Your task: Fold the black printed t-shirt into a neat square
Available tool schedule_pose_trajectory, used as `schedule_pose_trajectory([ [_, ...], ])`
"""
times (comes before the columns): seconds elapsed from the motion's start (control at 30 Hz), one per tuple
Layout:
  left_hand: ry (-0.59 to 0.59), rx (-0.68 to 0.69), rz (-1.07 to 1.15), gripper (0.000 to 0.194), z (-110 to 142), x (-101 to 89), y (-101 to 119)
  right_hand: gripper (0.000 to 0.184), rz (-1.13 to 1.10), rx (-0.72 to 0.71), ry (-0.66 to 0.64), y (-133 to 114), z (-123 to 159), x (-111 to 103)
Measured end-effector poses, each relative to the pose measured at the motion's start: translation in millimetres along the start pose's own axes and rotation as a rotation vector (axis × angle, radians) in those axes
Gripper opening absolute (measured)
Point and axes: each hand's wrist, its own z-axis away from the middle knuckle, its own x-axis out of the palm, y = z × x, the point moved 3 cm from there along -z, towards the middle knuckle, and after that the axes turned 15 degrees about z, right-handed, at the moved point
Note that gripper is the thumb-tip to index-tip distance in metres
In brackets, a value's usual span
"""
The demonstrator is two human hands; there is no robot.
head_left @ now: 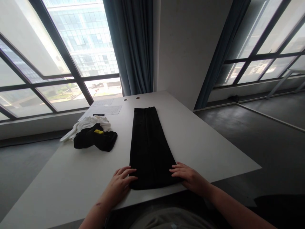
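Observation:
A long black garment, folded into a narrow strip, lies flat along the white table, running from the near edge toward the far end. My left hand rests flat on the table with its fingertips touching the garment's near left corner. My right hand lies flat at the near right corner, fingers spread and touching the cloth. Both hands hold nothing.
A heap of white and black clothes with a yellow spot lies on the table's left side. Sheets of paper and a small dark object sit beyond it. Windows, blue curtains and a wall column stand behind the table.

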Motion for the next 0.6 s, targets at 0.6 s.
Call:
schedule_pose_trajectory([
  [0.6, -0.092, 0.128, 0.188, 0.068, -10, -14.4, 19, 0.029, -0.108, 0.023, 0.058, -6, -2, -27],
])
